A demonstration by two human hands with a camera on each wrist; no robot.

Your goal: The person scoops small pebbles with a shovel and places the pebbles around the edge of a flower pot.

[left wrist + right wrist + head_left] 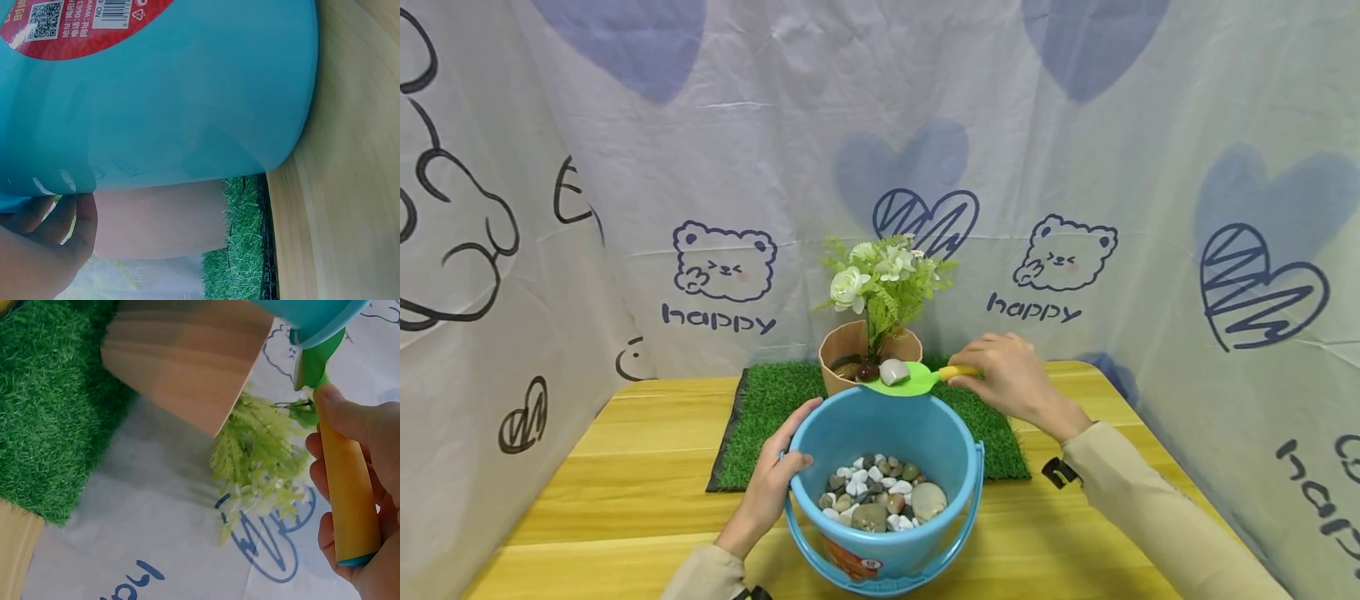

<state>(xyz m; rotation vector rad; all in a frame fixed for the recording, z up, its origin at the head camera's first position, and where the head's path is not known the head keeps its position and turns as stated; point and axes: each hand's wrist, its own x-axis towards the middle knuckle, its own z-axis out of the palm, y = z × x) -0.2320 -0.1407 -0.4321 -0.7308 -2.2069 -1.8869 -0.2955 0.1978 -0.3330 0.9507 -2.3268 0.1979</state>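
A blue bucket point(880, 546) with several mixed pebbles point(880, 492) inside stands at the front. My left hand point(772, 471) grips its left rim, thumb over the edge and fingers against the outer wall. In my right hand point(1011, 375) is the yellow handle point(350, 487) of a small toy shovel. Its green blade point(917, 382) carries a pale stone point(893, 372) and a dark red stone point(868, 372), between the bucket's far rim and a terracotta-coloured pot point(835, 367). White flowers with green leaves point(880, 279) rise from the pot.
Pot and bucket stand by a green artificial-grass mat point(760, 425) on a wooden table point(625, 467). The bucket's handle point(917, 575) hangs down at the front. Printed white cloth point(722, 167) encloses the back and both sides.
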